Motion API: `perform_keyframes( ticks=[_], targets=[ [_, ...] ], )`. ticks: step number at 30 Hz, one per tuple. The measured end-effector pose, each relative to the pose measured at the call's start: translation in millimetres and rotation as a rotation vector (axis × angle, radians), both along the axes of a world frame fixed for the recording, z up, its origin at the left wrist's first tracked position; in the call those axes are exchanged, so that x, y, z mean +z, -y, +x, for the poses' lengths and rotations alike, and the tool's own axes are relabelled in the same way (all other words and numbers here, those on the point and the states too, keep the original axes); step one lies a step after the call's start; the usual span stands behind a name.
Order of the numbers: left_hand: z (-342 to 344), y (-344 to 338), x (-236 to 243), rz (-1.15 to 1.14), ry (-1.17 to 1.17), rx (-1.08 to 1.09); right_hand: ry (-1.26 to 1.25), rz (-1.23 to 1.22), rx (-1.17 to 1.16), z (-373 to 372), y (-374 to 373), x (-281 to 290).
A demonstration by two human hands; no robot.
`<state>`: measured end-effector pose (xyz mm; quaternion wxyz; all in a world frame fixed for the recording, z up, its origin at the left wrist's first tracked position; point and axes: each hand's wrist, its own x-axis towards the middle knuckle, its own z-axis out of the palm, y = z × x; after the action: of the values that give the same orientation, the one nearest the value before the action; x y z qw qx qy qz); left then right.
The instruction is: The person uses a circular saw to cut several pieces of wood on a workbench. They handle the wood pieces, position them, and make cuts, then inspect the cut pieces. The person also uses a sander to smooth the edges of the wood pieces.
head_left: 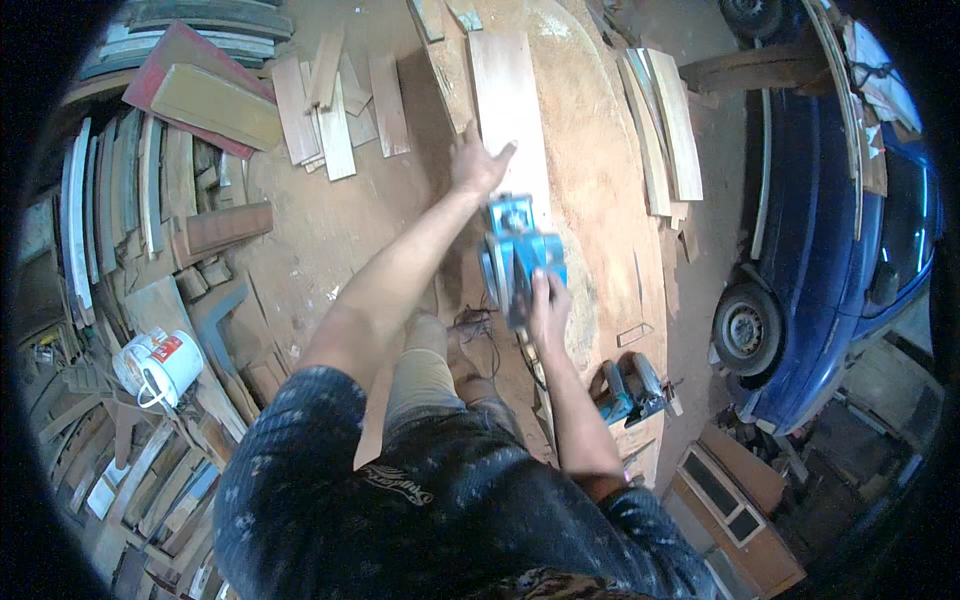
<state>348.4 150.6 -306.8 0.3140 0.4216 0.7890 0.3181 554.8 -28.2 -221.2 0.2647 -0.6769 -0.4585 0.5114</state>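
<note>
A pale wooden board (508, 90) lies lengthwise on the workbench (590, 130). My left hand (478, 165) grips the board's left edge, its thumb stretched over the top face and its fingers partly hidden along the side. On the nearer part of the board sits a blue electric planer (522, 255), slightly blurred. My right hand (548, 310) is closed around the planer's rear handle. A dark cord (533, 370) runs from the planer back toward my body. The planer's underside is hidden.
Another blue and black power tool (628, 388) rests on the bench's near right. Narrow planks (675, 125) lie along its right side. Loose boards (335, 110) and a white bucket (165, 365) are at left, near stacked timber (120, 190). A blue vehicle (820, 250) stands at right.
</note>
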Motion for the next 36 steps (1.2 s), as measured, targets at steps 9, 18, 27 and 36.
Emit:
perform_keyframes(
  ticks=[9, 18, 27, 36],
  targets=[
    [73, -51, 22, -0.285, -0.281, 0.04, -0.039, 0.062, -0.197, 48, 79, 75],
    [47, -69, -9, -0.16, -0.053, -0.057, 0.122, 0.142, -0.035, 65, 56, 37],
    [22, 21, 62, 0.128, -0.055, -0.996, -0.174, 0.028, -0.063, 40, 6, -7],
    [25, 38, 70, 0.078, -0.176, -0.905, -0.209, 0.06, -0.04, 30, -20, -13]
  ],
)
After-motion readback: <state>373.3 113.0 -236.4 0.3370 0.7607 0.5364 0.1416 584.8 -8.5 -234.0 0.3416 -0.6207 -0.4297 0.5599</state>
